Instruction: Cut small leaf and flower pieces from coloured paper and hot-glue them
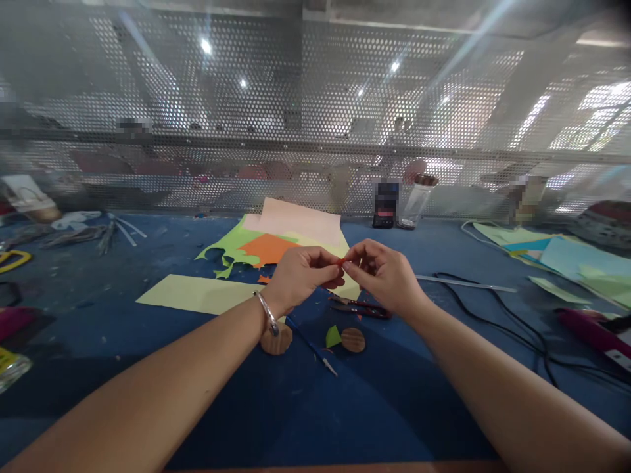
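Note:
My left hand (308, 272) and my right hand (382, 269) meet above the middle of the blue table. Between their fingertips they pinch a small orange-red paper piece (341, 261), mostly covered by the fingers. Under the right hand lies a pair of thread snips (362, 307). Below the hands are a blue pen-like tool (313, 347) with a pale pointed tip, a green paper piece (333, 336) and a round corrugated cardboard disc (353, 340). Another cardboard disc (277, 339) is partly hidden by my left wrist, which wears a silver bracelet (267, 311).
Cut green paper (231, 243), an orange sheet (270, 248) and a pink sheet (300, 220) lie behind my hands. A pale yellow strip (197, 293) is left. A black cable (497, 309) and magenta-handled tool (591, 335) lie right. A perforated metal screen (276, 98) borders the back.

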### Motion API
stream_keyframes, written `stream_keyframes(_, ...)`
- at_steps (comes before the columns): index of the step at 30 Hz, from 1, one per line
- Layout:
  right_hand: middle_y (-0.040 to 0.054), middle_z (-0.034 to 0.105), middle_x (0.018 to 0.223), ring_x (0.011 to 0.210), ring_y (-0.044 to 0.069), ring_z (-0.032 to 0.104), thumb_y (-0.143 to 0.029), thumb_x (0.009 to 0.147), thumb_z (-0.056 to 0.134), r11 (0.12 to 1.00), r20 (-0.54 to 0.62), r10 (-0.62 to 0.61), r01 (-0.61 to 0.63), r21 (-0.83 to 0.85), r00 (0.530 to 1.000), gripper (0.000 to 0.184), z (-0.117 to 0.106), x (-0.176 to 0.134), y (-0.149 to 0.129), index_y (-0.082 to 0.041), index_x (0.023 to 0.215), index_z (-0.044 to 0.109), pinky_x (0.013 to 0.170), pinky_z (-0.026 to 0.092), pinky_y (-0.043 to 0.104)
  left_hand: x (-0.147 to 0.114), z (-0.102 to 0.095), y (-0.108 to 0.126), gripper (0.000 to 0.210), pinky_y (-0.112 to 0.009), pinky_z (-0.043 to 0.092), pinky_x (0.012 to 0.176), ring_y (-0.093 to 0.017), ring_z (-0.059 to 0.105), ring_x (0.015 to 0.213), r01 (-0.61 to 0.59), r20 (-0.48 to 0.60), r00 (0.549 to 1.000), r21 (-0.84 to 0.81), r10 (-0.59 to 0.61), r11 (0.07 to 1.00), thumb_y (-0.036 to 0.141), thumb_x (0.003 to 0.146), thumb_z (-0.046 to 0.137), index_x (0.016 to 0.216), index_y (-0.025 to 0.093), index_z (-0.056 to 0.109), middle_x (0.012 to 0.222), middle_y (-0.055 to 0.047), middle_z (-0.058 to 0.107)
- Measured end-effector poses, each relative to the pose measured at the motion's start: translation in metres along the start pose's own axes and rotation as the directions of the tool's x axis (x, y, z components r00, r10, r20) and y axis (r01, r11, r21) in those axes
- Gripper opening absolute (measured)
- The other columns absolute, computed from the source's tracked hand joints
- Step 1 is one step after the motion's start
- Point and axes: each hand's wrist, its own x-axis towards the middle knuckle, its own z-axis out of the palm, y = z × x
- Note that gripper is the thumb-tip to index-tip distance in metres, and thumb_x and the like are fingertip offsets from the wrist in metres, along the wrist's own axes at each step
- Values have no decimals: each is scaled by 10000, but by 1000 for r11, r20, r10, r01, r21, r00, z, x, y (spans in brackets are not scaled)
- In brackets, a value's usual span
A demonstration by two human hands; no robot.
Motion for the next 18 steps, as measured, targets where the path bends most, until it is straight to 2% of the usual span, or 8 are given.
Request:
stream_keyframes(7, -19, 610, 713, 517, 96, 512, -298, 856, 674, 1000, 37, 4, -5, 26, 999, 128, -1, 1, 0, -183, 908, 652, 495, 403, 252, 0, -2, 6, 83, -248, 557, 679, -122, 706, 647, 99, 24, 995, -64, -98, 993, 146, 740, 792, 761, 119, 716, 663, -27, 723)
stream_keyframes(18, -19, 617, 719, 514, 98, 530, -320, 873, 677, 999, 87, 9, -13, 42, 996, 134, -3, 1, -2, -193, 891, 638, 497, 407, 253, 0, -5, 5, 85, -252, 562, 666, -129, 709, 642, 69, 51, 996, -9, -69, 998, 188, 755, 785, 761, 138, 717, 661, -27, 733)
